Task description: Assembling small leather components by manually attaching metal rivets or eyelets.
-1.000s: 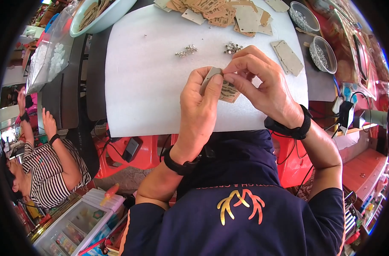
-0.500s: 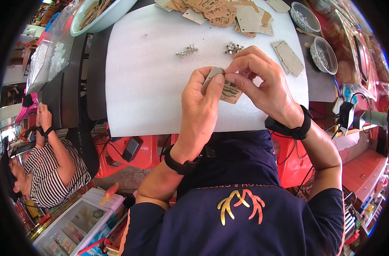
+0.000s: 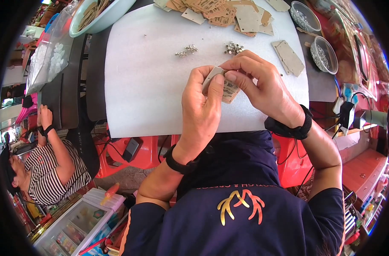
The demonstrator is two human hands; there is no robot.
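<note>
Pinched between both hands at the centre of the frame, a small grey plate (image 3: 212, 77) sits over a tan card (image 3: 230, 91) (partly hidden by fingers). Left hand (image 3: 201, 111) grips the plate's lower edge, fingers closed on it; right hand (image 3: 260, 87) closes narrowly on its upper end. Beneath lies a white foam sheet (image 3: 147, 81). Two small heaps of metal screws (image 3: 186, 50) rest above, cardboard pieces (image 3: 228, 13) along the top edge, two screw bowls (image 3: 324, 54) at upper right.
</note>
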